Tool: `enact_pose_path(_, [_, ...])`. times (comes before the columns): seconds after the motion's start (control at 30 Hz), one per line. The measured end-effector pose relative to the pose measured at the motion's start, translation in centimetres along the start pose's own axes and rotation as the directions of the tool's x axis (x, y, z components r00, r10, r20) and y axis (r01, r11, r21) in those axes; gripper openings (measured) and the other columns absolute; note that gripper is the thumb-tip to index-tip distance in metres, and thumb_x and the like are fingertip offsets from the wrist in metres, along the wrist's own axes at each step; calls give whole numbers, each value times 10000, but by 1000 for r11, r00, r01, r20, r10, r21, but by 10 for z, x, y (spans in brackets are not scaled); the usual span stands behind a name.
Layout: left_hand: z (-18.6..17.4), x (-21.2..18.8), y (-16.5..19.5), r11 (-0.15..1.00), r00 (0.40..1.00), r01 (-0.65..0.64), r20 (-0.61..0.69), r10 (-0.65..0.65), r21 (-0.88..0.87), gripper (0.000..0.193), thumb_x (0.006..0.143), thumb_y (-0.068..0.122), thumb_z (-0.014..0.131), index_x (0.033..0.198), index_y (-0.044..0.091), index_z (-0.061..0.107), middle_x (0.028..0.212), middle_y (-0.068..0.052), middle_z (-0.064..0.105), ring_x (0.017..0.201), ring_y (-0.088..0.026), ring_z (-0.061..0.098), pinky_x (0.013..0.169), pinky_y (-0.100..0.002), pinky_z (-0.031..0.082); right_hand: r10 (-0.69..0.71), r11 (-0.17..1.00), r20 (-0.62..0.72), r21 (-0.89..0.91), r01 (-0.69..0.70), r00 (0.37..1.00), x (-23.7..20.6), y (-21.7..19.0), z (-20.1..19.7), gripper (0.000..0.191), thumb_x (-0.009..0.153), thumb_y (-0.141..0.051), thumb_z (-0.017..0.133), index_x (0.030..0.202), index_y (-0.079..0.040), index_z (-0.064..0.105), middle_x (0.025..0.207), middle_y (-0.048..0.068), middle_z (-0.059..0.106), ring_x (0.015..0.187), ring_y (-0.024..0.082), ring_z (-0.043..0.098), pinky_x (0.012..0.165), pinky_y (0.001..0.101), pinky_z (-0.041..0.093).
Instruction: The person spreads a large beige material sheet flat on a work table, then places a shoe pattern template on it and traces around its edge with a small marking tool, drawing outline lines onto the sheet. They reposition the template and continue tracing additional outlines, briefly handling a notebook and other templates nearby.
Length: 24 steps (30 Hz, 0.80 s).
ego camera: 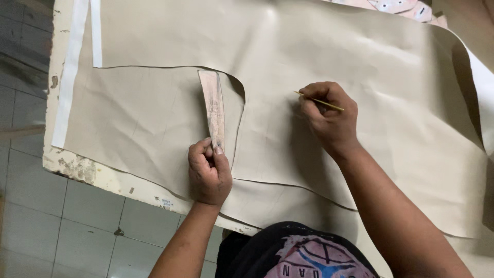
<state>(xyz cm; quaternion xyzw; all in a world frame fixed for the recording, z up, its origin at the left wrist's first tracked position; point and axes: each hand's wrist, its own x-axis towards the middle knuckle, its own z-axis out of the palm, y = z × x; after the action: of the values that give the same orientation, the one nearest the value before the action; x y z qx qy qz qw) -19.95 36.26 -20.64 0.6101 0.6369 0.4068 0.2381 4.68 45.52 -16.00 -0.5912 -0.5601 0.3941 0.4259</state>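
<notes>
My left hand (pixel 208 171) pinches the near end of a long, narrow, worn cardboard template (pixel 213 105) that lies on a lower layer of beige material (pixel 144 118). My right hand (pixel 329 116) grips a thin yellow stick-like marking tool (pixel 320 101) with its tip resting on the large upper beige sheet (pixel 329 51). The upper sheet has a curved cut edge just right of the template. The two hands are apart, about a hand's width from each other.
The sheets lie on a white worktable (pixel 82 170) with chipped paint along its near edge. A grey tiled floor (pixel 62 226) is at the left and below. Several pale cut pieces (pixel 401 7) sit at the far top right. My dark printed shirt (pixel 303 252) is at the bottom.
</notes>
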Motion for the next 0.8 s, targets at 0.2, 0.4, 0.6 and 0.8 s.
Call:
enact_pose_path(0.2, [0, 1, -2, 1000, 1000, 6, 1, -6, -17, 303, 1032, 40, 579, 1298, -11, 444, 974, -53, 493, 798, -130, 505, 679, -269, 514, -53, 997, -16, -54, 52, 998, 9, 1, 14, 93, 1005, 11, 721, 1026, -19, 636, 998, 54, 730, 905, 99, 694, 802, 249, 587])
enact_pose_path(0.4, [1, -3, -7, 999, 999, 32, 6, -32, 9, 295, 1021, 55, 598, 1276, -3, 460, 927, -43, 494, 732, -119, 503, 625, -272, 497, -57, 989, 19, -138, 59, 998, 9, 6, 16, 100, 985, 24, 726, 995, -12, 634, 979, 63, 725, 837, 104, 669, 732, 246, 560])
enact_pose_path(0.6, [-1, 0, -8, 1000, 1000, 18, 18, -17, -13, 287, 1029, 57, 582, 1278, -3, 453, 907, -38, 488, 721, -117, 485, 607, -268, 484, -42, 999, 137, 10, 41, 990, -21, 4, 6, 76, 966, 30, 682, 1003, -11, 631, 1031, 80, 717, 930, 130, 699, 806, 257, 593])
enact_pose_path(0.8, [-4, 3, -3, 999, 1000, -4, -21, 3, -42, 297, 1041, 61, 591, 1301, 5, 458, 917, -40, 488, 750, -129, 478, 644, -291, 483, -18, 998, 438, 67, -12, 899, -94, -2, 33, 109, 869, 49, 700, 946, -1, 643, 1024, 100, 732, 966, 199, 749, 827, 297, 617])
